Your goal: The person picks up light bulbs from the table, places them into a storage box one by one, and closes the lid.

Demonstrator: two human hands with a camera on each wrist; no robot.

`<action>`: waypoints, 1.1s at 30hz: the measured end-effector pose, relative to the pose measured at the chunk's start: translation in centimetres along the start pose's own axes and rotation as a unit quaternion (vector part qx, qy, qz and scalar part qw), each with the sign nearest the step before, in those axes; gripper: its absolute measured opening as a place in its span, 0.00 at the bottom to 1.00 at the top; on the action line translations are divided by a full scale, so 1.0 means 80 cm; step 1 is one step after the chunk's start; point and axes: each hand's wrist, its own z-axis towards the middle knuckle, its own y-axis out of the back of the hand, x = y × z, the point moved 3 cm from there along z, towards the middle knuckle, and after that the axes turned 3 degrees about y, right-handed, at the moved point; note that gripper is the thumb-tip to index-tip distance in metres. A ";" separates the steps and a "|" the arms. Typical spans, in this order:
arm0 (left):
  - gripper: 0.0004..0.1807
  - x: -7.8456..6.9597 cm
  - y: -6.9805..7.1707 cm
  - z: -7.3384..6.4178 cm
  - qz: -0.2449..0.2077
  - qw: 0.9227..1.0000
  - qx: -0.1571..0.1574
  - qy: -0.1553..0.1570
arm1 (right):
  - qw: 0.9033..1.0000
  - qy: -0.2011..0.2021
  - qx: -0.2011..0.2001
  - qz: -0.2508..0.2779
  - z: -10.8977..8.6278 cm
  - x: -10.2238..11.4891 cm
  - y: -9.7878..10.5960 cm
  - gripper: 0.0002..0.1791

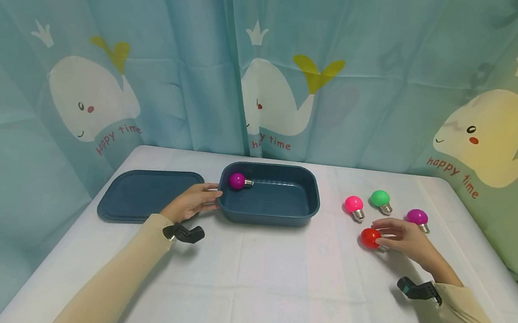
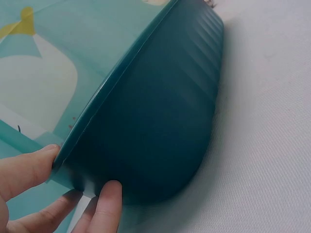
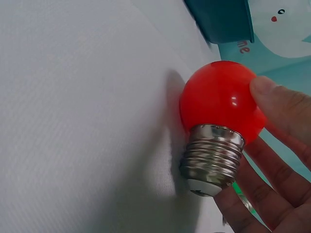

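Note:
My right hand (image 1: 398,238) pinches a red light bulb (image 3: 218,94) between thumb and fingers, low by the white cloth. The bulb's silver screw base (image 3: 213,155) points toward me in the right wrist view. With fairly straight fingers, my left hand (image 1: 194,201) touches the left end of a dark blue container (image 1: 267,218). In the left wrist view its fingertips rest at the rim and outer wall (image 2: 146,131). Inside the container, at the left, lies a purple bulb (image 1: 237,181). Near the right hand are a pink bulb (image 1: 354,203), a green bulb (image 1: 380,198) and another purple bulb (image 1: 417,216).
A dark blue lid (image 1: 146,197) lies flat to the left of the container, partly behind the left hand. White cloth (image 1: 274,289) covers the table. A whale-printed curtain (image 1: 192,70) hangs along the table's back and sides.

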 end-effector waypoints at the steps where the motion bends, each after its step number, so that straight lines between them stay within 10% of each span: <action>1: 0.35 0.000 0.000 0.000 0.000 1.000 0.000 0.000 | 1.000 -0.001 0.001 -0.001 0.001 0.001 -0.001 0.24; 33: 0.34 -0.002 -0.002 -0.003 0.005 1.000 -0.001 0.000 | 0.999 -0.035 0.024 -0.024 0.007 0.000 -0.018 0.30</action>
